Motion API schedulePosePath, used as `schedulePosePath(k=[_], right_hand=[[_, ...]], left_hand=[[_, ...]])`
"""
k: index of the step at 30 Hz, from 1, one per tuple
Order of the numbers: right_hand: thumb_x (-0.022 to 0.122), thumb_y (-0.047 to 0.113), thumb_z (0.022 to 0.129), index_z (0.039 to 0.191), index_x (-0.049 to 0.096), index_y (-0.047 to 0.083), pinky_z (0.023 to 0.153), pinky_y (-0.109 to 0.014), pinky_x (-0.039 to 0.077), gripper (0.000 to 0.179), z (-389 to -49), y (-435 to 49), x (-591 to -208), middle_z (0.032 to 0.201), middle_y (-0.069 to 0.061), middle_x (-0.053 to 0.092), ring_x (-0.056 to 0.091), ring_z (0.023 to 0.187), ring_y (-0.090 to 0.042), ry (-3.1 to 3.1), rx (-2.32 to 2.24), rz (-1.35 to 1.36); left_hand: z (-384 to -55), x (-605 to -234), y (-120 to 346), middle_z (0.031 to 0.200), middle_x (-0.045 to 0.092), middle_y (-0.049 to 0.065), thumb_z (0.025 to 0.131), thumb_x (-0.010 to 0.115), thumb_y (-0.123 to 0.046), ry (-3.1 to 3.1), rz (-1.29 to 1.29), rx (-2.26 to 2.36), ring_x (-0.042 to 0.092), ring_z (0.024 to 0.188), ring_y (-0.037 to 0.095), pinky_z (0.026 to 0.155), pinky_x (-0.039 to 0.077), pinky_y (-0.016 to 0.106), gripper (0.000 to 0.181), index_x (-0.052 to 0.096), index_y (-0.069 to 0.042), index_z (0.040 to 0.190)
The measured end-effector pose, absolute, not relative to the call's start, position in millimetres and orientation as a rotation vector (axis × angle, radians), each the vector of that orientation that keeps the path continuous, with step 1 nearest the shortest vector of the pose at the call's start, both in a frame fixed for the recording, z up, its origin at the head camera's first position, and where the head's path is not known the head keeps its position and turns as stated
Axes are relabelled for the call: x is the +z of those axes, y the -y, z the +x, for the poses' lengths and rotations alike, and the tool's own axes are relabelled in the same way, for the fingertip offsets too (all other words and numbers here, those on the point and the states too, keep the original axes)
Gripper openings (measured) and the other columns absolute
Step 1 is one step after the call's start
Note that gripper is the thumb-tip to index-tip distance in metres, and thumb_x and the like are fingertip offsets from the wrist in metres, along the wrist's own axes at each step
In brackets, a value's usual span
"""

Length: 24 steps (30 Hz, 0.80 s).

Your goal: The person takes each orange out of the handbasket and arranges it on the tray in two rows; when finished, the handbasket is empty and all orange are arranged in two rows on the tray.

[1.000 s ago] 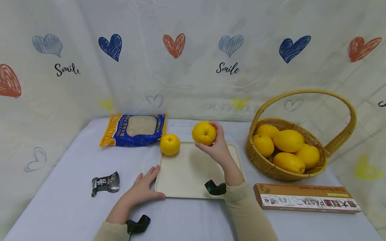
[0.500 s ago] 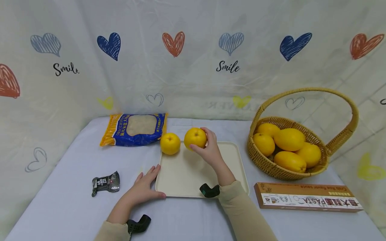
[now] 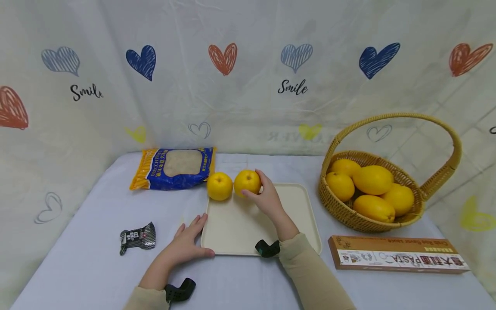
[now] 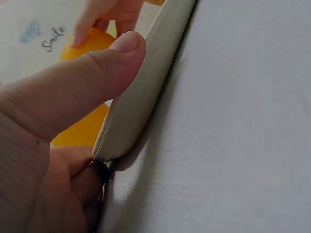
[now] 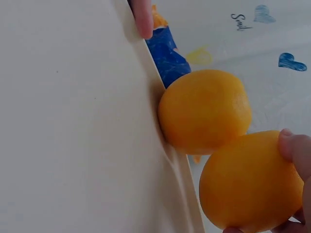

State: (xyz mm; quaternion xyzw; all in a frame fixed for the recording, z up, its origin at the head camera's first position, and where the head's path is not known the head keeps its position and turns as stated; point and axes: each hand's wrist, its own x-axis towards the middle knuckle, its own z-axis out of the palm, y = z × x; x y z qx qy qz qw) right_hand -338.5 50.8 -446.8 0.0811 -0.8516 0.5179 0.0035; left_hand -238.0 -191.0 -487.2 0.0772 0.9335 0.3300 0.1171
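the left hand (image 3: 185,246) rests at the near left corner of the cream tray (image 3: 236,228), thumb pressed along its near rim, the other fingers relaxed on the tablecloth by its left edge, clasping nothing. further up the tray, the right hand (image 3: 266,199) cups a yellow fruit (image 3: 246,182) at the far left corner, fingertips curled round its right side. a second yellow fruit (image 3: 219,186) sits just left of it, at the tray's corner.
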Motion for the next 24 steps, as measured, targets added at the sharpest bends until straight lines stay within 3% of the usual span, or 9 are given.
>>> schedulePosePath(k=[8,16,24], right_hand=[[0.068,0.031,0.080,0.143,0.025,0.013,0.110,-0.048,0.025,0.078,-339.5,-51.2,-451.4,0.146,-0.010,0.030,0.030,0.134,-0.028,2.710,1.659,0.236],[0.070,0.033,0.078,0.143,0.027,0.020,0.106,-0.050,0.032,0.078,-339.7,-50.0,-455.6,0.138,-0.016,0.028,0.039,0.123,-0.033,2.750,1.653,0.184],[0.068,0.027,0.081,0.143,0.027,0.022,0.102,-0.041,0.040,0.074,-341.6,-51.3,-455.6,0.142,-0.011,0.027,0.035,0.129,-0.030,2.714,1.737,0.222]], left_hand=[[-237.4,-488.2,190.5,0.150,0.025,0.008,0.057,0.077,-0.053,-2.738,0.198,0.959,0.017,0.140,0.027,0.112,-0.002,0.052,0.111,0.023,-0.013,0.145],[-236.3,-488.2,191.0,0.150,0.024,0.009,0.056,0.077,-0.055,-2.742,0.208,0.957,0.017,0.140,0.028,0.112,-0.001,0.052,0.112,0.023,-0.012,0.145],[-238.0,-487.9,190.6,0.150,0.025,0.010,0.056,0.076,-0.057,-2.739,0.211,0.954,0.018,0.140,0.028,0.112,-0.001,0.052,0.113,0.023,-0.012,0.145]])
